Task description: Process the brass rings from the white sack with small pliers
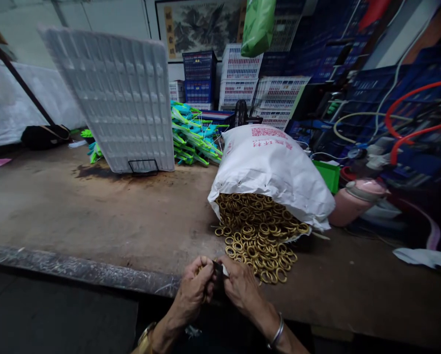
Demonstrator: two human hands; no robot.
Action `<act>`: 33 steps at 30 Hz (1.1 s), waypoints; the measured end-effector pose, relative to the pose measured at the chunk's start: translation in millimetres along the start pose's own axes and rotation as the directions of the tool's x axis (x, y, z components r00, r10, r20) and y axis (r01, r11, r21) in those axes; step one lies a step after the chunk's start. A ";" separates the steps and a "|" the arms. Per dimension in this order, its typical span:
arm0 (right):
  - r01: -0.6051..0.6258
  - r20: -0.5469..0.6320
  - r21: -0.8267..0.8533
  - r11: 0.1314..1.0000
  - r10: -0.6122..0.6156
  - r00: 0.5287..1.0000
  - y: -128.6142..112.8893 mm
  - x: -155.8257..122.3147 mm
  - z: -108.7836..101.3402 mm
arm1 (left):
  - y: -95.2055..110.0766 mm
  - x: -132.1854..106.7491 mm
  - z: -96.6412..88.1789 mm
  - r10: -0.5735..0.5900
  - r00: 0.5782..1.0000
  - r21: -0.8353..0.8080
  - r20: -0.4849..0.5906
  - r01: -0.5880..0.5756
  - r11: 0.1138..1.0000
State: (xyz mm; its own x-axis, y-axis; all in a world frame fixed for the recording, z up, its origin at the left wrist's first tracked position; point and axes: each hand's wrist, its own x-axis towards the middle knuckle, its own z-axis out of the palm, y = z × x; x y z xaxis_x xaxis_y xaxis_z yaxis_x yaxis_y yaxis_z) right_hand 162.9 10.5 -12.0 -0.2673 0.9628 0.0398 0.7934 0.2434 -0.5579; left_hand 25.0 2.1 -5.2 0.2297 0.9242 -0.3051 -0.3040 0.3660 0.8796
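Observation:
My left hand (193, 289) and my right hand (241, 286) meet at the near edge of the worn workbench (106, 216). Both are closed in a pinch on a small dark piece (218, 269) held between them, with a bit of white showing beside it. A brass ring shows at the left hand's fingers. Just beyond my hands lies a pile of brass rings (259, 235), spilling from the open mouth of a white sack (272, 167) lying on its side. A watch sits on my left wrist and a metal bangle on my right.
A white moulded tray (120, 98) stands upright on a wire stand at the back left. Green and blue plastic parts (193, 135) are heaped behind it. Stacked blue and white crates (242, 78), red hoses (416, 113) and a pink container (357, 199) crowd the right.

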 end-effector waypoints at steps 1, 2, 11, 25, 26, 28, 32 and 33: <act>0.000 0.007 -0.019 1.000 0.000 1.000 -0.7 -0.6 0.0 | -1.3 0.5 -0.1 0.001 1.000 0.007 -0.001 -0.001 1.000; 0.000 0.010 -0.036 0.999 0.001 1.000 -1.4 -0.7 -0.1 | -2.2 0.8 -0.2 -0.004 1.000 0.011 0.000 0.004 1.000; 0.006 0.006 -0.157 0.988 -0.005 1.000 3.3 -0.6 7.9 | -2.6 1.3 -1.6 -0.048 0.999 0.006 -0.012 0.048 0.999; -0.253 -0.237 -0.303 0.919 0.184 0.954 33.1 15.4 -30.9 | -8.2 -40.4 -30.2 -0.360 0.895 0.133 0.262 0.336 0.932; -0.248 -0.254 -0.279 0.928 0.178 0.951 37.2 15.2 -32.2 | -16.1 -41.8 -36.7 -0.438 0.873 0.121 0.216 0.422 0.899; -0.217 -0.260 -0.227 0.949 0.156 0.953 43.0 13.0 -30.5 | -34.1 -41.5 -49.7 -0.563 0.815 0.114 0.135 0.551 0.826; -0.143 -0.229 -0.140 0.980 0.109 0.967 44.1 3.9 -18.9 | -66.4 -32.1 -66.8 -0.704 0.703 -0.134 -0.098 0.692 0.709; -0.136 -0.216 -0.129 0.982 0.106 0.971 42.3 1.2 -16.3 | -72.6 -28.5 -68.2 -0.736 0.662 -0.231 -0.144 0.700 0.675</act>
State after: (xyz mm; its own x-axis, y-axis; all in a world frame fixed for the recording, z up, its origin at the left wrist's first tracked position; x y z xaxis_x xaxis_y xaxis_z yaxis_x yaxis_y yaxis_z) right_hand 205.0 23.8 -22.0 -0.0577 0.9857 0.1584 0.8861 0.1236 -0.4467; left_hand -22.5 -43.3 -85.2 0.2426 0.3582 -0.9016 -0.2583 0.9196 0.2959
